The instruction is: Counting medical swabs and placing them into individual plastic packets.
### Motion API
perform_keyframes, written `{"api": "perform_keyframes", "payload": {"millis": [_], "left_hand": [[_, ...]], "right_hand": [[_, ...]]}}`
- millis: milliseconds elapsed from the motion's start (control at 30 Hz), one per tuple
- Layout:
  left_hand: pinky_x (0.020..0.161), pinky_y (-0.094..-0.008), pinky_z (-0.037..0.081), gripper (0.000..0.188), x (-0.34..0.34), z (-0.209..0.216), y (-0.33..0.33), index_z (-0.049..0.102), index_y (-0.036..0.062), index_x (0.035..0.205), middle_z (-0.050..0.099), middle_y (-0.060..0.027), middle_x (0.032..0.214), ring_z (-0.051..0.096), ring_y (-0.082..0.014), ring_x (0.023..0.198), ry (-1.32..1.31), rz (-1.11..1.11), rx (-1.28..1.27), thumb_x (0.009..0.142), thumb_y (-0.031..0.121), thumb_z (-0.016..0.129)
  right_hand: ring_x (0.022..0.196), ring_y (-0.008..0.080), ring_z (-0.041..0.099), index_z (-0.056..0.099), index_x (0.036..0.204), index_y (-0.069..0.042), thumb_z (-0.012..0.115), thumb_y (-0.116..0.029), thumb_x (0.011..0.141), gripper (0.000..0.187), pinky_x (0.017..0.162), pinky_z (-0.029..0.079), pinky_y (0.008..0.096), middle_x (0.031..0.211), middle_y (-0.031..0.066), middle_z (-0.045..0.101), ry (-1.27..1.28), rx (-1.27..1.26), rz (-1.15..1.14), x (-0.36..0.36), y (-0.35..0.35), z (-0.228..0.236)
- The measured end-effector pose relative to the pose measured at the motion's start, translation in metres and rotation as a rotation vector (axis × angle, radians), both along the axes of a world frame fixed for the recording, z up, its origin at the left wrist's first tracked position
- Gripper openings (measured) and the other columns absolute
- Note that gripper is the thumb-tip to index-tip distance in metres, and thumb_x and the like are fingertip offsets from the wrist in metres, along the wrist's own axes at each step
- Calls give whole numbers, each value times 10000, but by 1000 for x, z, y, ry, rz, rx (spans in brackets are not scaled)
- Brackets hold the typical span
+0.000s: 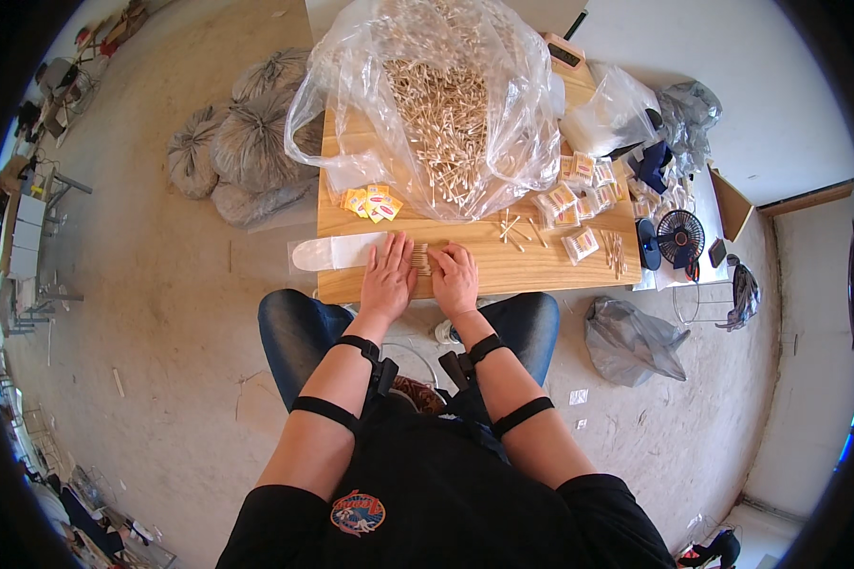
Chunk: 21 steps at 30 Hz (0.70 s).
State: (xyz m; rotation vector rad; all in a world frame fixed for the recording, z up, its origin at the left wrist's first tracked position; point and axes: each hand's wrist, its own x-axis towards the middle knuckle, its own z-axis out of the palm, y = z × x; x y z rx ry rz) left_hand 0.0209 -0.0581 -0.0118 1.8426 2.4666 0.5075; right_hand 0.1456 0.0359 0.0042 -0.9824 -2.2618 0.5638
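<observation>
Between my two hands, a short row of cotton swabs [421,260] lies side by side near the table's front edge. My left hand [387,277] rests flat with fingers stretched out, along the row's left side and over the end of a white sleeve [356,250]. A clear plastic bag [313,254] with a rounded pale end continues from that sleeve past the table's left edge. On the row's right side, my right hand [456,278] has bent fingers gathered against the swabs; its fingertips are partly hidden. Several loose cotton swabs [512,232] are scattered to the right.
A big clear bag [531,142] of cotton swabs covers the table's back. Yellow cards [375,202] lie behind my left hand. Filled small packs [579,245] sit at right, beside more swabs [614,253] and a black fan [680,237]. Tied sacks [256,142] stand on the left floor.
</observation>
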Motion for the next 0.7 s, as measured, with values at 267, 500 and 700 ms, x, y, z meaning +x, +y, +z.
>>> {"api": "perform_keyframes", "payload": {"millis": [267,500,700], "left_hand": [[1182,-491,174,567,1,0,1,364,72,1476,279,-78,1570,228,-253,1462,-10,3,4,973,311,472],[1183,-497,163,566,-1,3,2,367,87,1478,302,-88,1559,233,-254,1460,-15,7,-14,970,314,471],[1181,-500,163,567,2,4,4,377,80,1469,298,-102,1559,237,-267,1457,-40,7,-13,964,315,482]], "right_hand": [[1085,292,567,691,1054,-166,628,-73,782,295,916,441,429,1043,76,603,-28,30,-19,-2,-1,2],[1138,279,552,675,1085,-123,617,-92,814,278,937,429,447,1153,68,613,-51,102,106,-3,8,6],[1175,281,542,652,1129,-52,574,-113,853,292,979,427,431,1260,47,593,-215,104,366,-2,34,10]]}}
